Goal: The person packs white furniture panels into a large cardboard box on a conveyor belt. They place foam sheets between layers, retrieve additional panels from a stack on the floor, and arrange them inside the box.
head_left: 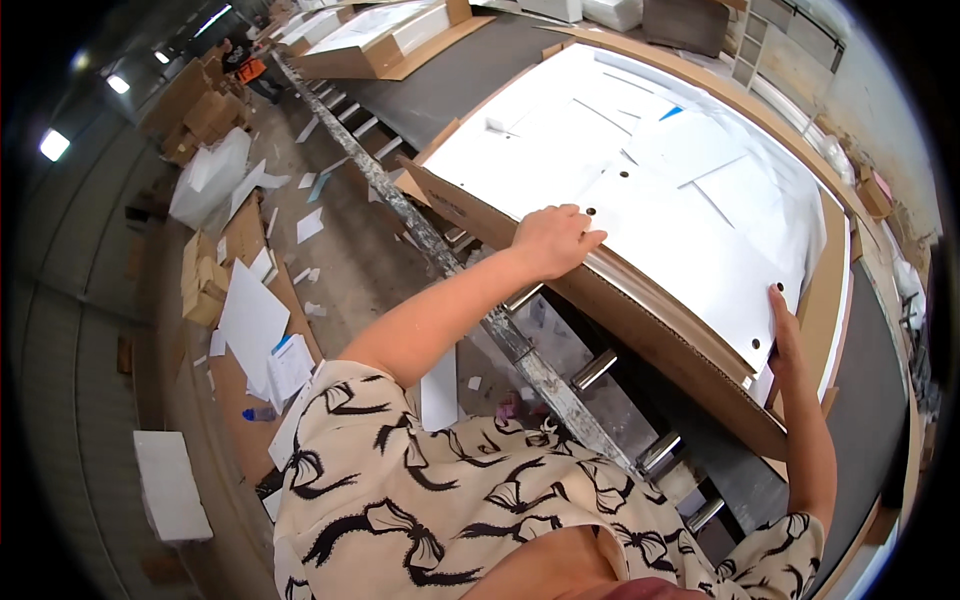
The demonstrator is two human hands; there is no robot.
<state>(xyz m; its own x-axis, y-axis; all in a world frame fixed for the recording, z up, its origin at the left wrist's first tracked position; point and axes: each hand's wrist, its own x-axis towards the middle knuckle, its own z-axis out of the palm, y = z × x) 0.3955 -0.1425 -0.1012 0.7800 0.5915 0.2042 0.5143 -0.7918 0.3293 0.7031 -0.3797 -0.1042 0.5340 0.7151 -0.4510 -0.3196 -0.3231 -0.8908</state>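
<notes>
A large open cardboard box [640, 320] lies in front of me, filled with flat white boards. On top is a white panel [690, 270] with several small dark round holes along its edges. My left hand [555, 243] is closed at the panel's near-left edge, its fingers bent over the top beside one hole. At the panel's right end, my right hand [787, 335] grips the edge, with a fingertip close to another hole. Its other fingers are partly hidden. Toward the far side, white sheets and clear plastic film [800, 200] cover more of the contents.
The box rests on a dark conveyor belt [450, 75] beside metal rollers [595, 370] and a worn rail [420, 225]. Another open carton [380, 50] stands farther up the line. Scraps, cardboard and a white foam block [172, 485] lie on the left floor. A person [245, 68] stands far back.
</notes>
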